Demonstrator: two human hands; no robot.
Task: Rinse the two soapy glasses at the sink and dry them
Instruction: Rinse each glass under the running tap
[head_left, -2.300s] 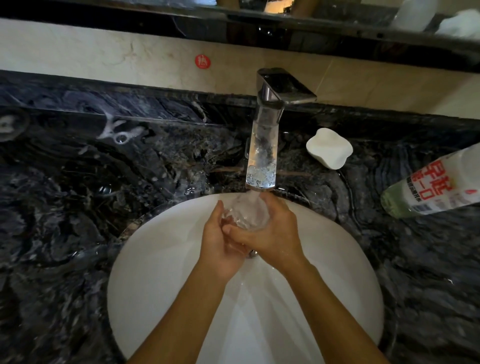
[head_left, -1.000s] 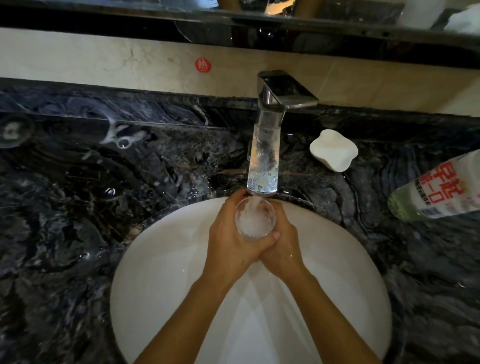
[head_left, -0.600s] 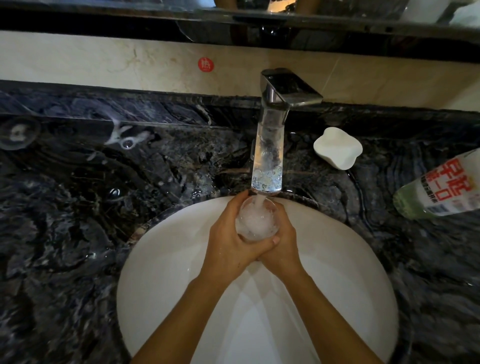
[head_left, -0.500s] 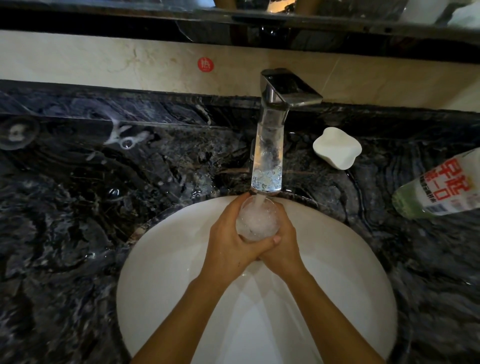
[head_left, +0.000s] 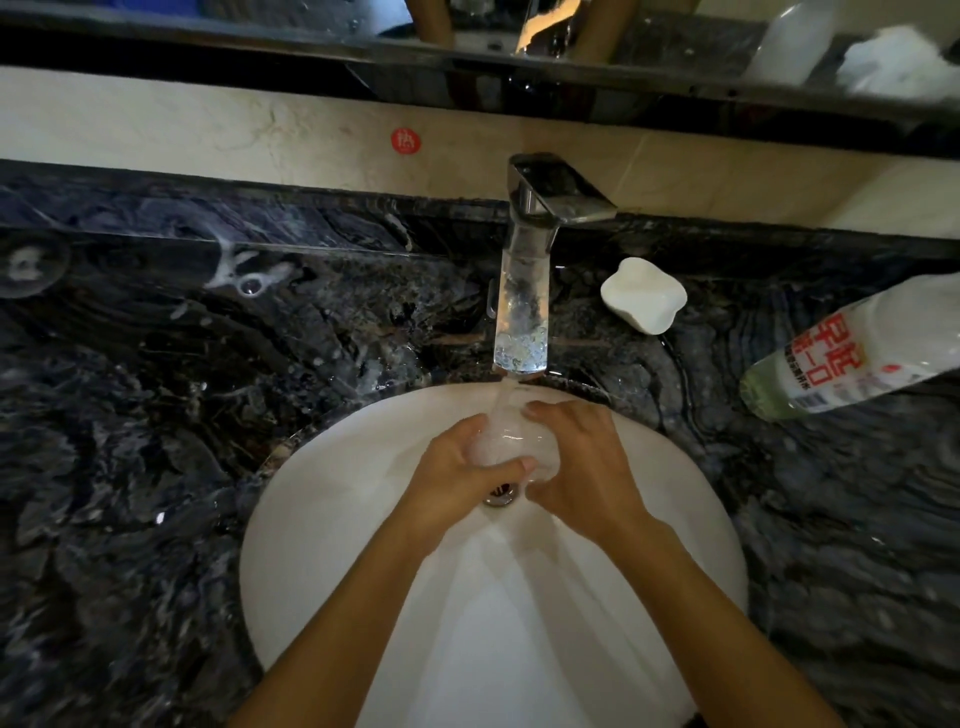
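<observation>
A glass (head_left: 514, 447) is gripped by both hands over the basin (head_left: 322, 483), in the tap (head_left: 522, 312) stream: left hand (head_left: 457, 467) fingers (head_left: 504, 466) curled across its near side, right hand (head_left: 587, 467) curled round its far side. Wet soapy glass is judged slippery, so a slip and a knock against basin or tap is the risk. On the worktop (head_left: 156, 415) a soap dish (head_left: 644, 293) and a bottle (head_left: 852, 358) are seen right of the tap, well apart from the hands, nothing in the way; a round rim (head_left: 28, 265) far left is possibly the second glass.
</observation>
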